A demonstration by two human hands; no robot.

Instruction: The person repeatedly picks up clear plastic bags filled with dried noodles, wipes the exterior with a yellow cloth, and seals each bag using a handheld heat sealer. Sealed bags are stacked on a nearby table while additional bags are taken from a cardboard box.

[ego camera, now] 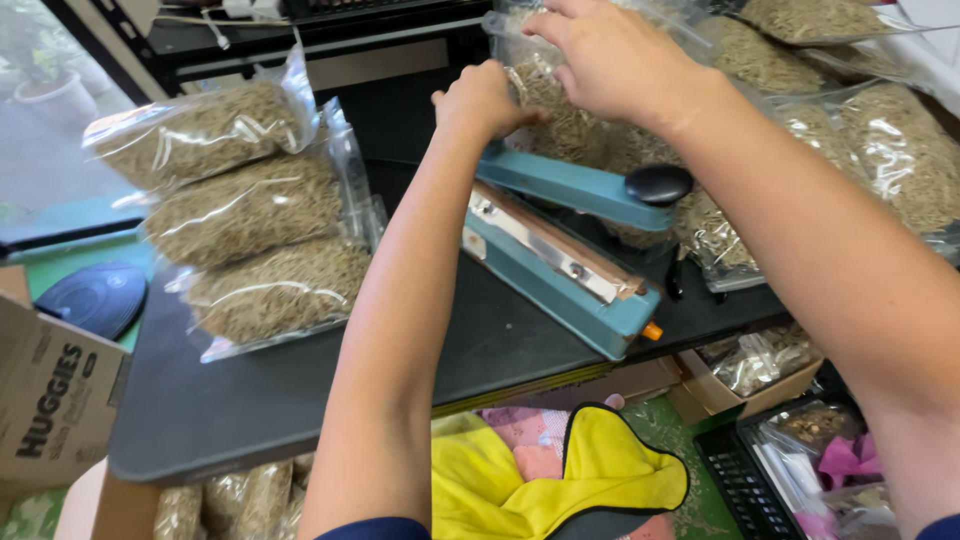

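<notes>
A clear plastic bag of dry brownish herb (560, 115) stands behind the teal heat sealer (560, 262), whose arm with a black knob (657, 184) is raised. My left hand (485, 100) is closed on the bag's left side. On the bag's top edge rests my right hand (610, 55), gripping it from above. The bag's mouth is partly hidden by my hands.
Three filled bags (250, 210) are stacked at the left on the dark table (250, 400). More filled bags (880, 140) lie at the right. A cardboard box (50, 390) stands at the left, a yellow cloth (560, 480) and crates with packets (800, 450) below the table.
</notes>
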